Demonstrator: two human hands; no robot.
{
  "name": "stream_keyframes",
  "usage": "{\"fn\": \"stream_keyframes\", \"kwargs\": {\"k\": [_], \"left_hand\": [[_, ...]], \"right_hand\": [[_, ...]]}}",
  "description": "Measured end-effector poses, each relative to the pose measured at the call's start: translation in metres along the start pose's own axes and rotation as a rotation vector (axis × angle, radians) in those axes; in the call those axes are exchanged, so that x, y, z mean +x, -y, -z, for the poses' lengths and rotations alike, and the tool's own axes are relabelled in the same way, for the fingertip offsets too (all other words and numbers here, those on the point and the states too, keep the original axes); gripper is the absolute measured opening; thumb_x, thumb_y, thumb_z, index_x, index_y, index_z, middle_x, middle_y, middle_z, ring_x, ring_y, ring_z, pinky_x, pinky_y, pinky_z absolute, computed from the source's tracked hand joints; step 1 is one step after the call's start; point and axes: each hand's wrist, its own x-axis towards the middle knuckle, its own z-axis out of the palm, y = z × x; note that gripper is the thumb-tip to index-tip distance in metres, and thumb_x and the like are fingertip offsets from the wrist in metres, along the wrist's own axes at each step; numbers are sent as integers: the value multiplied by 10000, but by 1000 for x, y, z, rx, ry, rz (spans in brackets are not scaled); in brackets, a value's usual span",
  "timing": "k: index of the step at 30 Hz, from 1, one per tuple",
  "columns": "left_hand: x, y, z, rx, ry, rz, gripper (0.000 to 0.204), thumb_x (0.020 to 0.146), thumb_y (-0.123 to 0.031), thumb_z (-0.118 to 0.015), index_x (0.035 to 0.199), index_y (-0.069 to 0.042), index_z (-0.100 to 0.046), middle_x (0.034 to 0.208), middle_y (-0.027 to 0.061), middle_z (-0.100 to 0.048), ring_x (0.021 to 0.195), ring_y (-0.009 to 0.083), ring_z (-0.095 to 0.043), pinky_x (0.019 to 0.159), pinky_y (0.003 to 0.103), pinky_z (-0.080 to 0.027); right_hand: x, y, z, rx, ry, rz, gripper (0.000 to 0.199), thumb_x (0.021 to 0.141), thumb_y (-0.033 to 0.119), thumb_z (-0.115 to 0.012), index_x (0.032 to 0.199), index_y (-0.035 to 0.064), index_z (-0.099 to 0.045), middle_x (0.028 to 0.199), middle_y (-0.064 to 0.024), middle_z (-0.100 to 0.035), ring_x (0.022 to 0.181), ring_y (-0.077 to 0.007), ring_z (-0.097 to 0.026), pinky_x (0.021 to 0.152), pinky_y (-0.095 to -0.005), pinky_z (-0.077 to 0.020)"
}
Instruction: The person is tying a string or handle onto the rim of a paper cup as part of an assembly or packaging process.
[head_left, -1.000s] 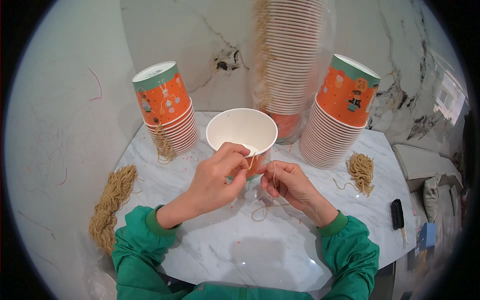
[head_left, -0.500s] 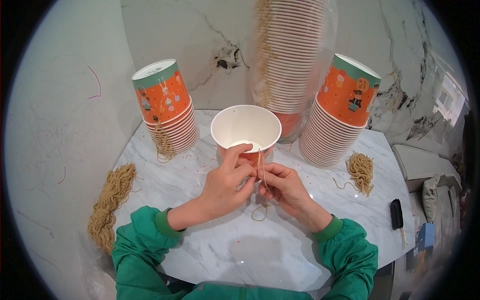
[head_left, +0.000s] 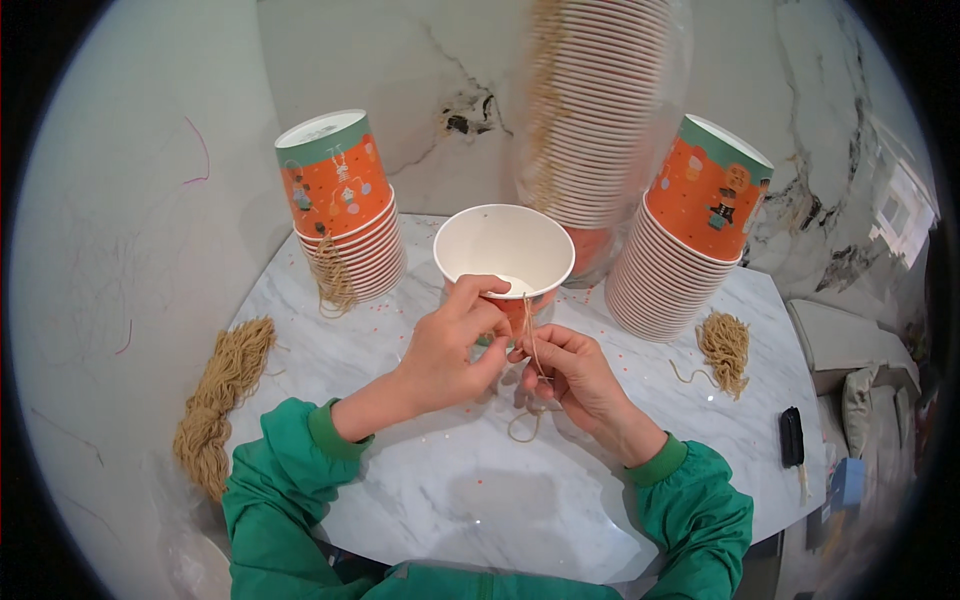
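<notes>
A white-lined paper bucket with an orange outside stands upright before me, its mouth facing up. My left hand hooks its index finger over the near rim, with the thumb and other fingers curled just below. From that rim hangs a thin tan string, passing down to my right hand. The right thumb and fingers are pinched on the string in front of the bucket. A loose loop of it dangles below onto the tabletop. Whether the left fingertips also touch the string, I cannot tell.
Upside-down bucket stacks stand at left and right, with a tall plastic-wrapped stack behind. Tan string bundles lie at far left and right, another string bunch on the left stack. A black object lies near the marble table's right edge.
My left thumb and fingers have drawn slightly away from the right fingertips, while the index finger stays on the rim. The right hand still pinches the string. The whole view has shifted slightly.
</notes>
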Motion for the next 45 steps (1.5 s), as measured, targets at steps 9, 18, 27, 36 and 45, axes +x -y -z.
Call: {"fn": "stream_keyframes", "kwargs": {"k": [9,18,27,36,45], "left_hand": [[-4,9,7,-229,-142,184,102,844,48,-616,935,2,-610,1241,110,-562,943,141,-628,766,259,-509],[-16,-5,-5,-628,-109,623,216,930,-124,-687,1094,-4,-614,847,-21,-597,751,37,-551,646,204,-461],[-11,-2,-2,-666,47,642,171,927,-103,-688,1061,-9,-642,958,-12,-639,826,32,-575,702,192,-475],[-10,1,2,-857,-2,779,71,941,-94,-652,976,-38,-626,866,16,-660,734,69,-618,629,217,-498],[-11,9,6,-1311,-51,980,56,964,-117,-635,984,-67,-621,859,5,-659,710,60,-615,623,200,-510]], "right_hand": [[11,-7,-12,-93,57,-4,164,998,181,-605,1035,27,-649,955,-69,-697,646,-80,-624,488,-194,-389],[13,-14,-20,-261,14,88,138,979,168,-637,983,32,-622,882,-27,-661,634,-71,-608,506,-197,-414],[17,-22,-16,-437,24,240,126,980,130,-617,1010,8,-632,893,-12,-657,657,-59,-562,552,-208,-431],[15,-17,-11,-623,-44,314,129,968,130,-622,949,3,-611,843,-16,-649,612,-57,-538,551,-205,-435],[7,-11,-23,-484,-71,212,114,966,118,-642,988,8,-621,815,-29,-658,654,-71,-629,533,-216,-462]]}}
